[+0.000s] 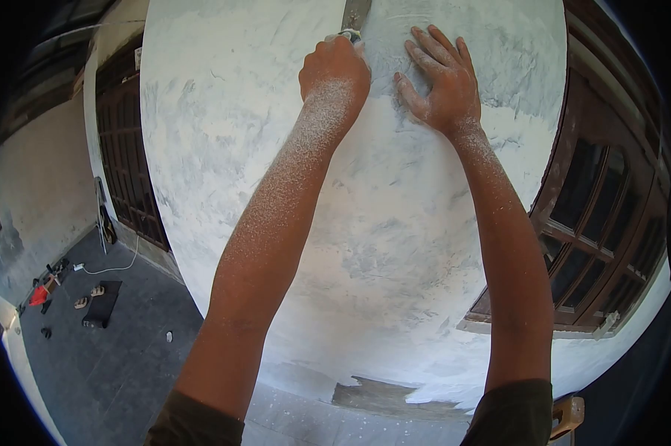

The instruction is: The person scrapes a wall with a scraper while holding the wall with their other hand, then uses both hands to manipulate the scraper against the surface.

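My left hand [335, 68] is a closed fist around the handle of a scraper, whose flat metal blade [356, 13] points up and runs out of view at the top edge. Most of the handle is hidden in my fingers. Just right of it, my right hand [445, 83] lies open against the wall [395, 193], fingers spread. White, patchy coating with grey smears covers this wall. Pale dust speckles both hands and forearms, thickest on the left forearm.
A brown wooden window [599, 215] is at right, a dark barred one [131, 149] at left. On the grey floor are a black mat [103, 303], sandals [90, 297], a white cable [112, 269] and a red item [38, 296]. Something wooden [568, 416] stands lower right.
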Motion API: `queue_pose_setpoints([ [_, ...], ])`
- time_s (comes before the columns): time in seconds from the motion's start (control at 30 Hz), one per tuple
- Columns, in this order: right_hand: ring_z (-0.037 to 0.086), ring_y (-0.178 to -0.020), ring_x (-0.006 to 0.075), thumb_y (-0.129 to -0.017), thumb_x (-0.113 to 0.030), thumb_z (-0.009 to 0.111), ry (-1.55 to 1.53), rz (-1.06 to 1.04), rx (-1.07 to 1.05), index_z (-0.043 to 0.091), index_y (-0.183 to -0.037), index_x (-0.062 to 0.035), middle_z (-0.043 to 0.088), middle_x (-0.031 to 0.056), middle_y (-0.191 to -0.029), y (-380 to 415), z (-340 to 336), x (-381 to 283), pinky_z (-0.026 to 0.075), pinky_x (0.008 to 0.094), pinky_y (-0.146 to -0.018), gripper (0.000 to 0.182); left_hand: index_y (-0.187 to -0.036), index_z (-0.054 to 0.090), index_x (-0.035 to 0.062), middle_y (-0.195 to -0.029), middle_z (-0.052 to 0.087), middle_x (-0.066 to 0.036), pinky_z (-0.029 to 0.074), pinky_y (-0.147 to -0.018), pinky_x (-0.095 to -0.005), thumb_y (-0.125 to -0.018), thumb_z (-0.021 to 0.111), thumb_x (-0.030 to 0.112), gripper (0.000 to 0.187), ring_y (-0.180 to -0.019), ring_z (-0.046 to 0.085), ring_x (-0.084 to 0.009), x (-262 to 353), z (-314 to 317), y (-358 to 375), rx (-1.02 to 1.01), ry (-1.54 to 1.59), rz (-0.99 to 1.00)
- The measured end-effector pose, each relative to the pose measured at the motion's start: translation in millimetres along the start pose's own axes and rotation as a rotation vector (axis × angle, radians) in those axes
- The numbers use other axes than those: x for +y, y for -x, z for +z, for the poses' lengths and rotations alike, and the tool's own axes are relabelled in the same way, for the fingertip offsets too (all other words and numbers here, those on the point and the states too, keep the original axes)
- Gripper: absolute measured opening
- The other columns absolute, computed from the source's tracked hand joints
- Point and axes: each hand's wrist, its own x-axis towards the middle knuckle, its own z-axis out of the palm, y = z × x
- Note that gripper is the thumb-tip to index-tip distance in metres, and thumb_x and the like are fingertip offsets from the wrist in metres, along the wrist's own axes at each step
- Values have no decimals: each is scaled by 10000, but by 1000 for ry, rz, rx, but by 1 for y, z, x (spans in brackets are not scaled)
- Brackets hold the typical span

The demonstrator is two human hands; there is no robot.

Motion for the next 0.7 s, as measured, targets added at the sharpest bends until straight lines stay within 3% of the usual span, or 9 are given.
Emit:
queue_pose_setpoints([
  [0.03, 396, -1450, 215, -859, -372, 712, -19, 8, 8, 669, -1313, -150, 531, 26, -1493, 0, -1, -1, 190, 495, -1246, 507, -1086, 637, -28, -951, 706, -246, 589, -805, -487, -1022, 532, 375, 421, -934, 722, -398, -4, 7, 19, 6, -6, -35],
  [0.1, 391, -1452, 218, -859, -419, 700, -7, -5, -3, 668, -1315, -152, 535, 35, -1488, 0, 0, -1, 163, 493, -1252, 529, -1071, 622, -42, -959, 701, -253, 589, -782, -485, -1014, 558, 362, 414, -923, 720, -411, -11, 17, 51, -89, -45, -82],
  [0.23, 388, -1452, 219, -854, -467, 693, 15, -11, 0, 670, -1312, -154, 543, 44, -1480, 0, 1, 1, 141, 488, -1258, 555, -1105, 631, -27, -998, 698, -261, 582, -828, -494, -1016, 538, 377, 424, -968, 712, -412, -3, 4, 13, 23, -30, 52],
  [0.37, 386, -1454, 217, -853, -464, 694, 6, -3, -4, 670, -1312, -154, 543, 44, -1480, 2, 0, 1, 141, 483, -1258, 555, -1120, 642, -19, -987, 696, -235, 577, -826, -496, -1024, 521, 378, 426, -953, 710, -407, 5, -9, 6, -30, -38, 23],
  [0.5, 375, -1460, 217, -858, -468, 687, 16, 13, -22, 670, -1313, -155, 539, 45, -1484, 0, -1, -1, 132, 481, -1260, 553, -1097, 637, -44, -995, 694, -253, 581, -807, -497, -1018, 542, 370, 432, -955, 713, -401, -12, 9, 48, -136, -37, -92],
  [0.7, 373, -1461, 212, -859, -481, 684, 12, 3, -21, 667, -1317, -160, 531, 39, -1492, 0, 1, 0, 128, 484, -1261, 559, -1089, 639, -38, -1006, 694, -258, 582, -824, -497, -1016, 543, 379, 434, -969, 711, -405, 6, -10, -10, 6, -14, 47],
])
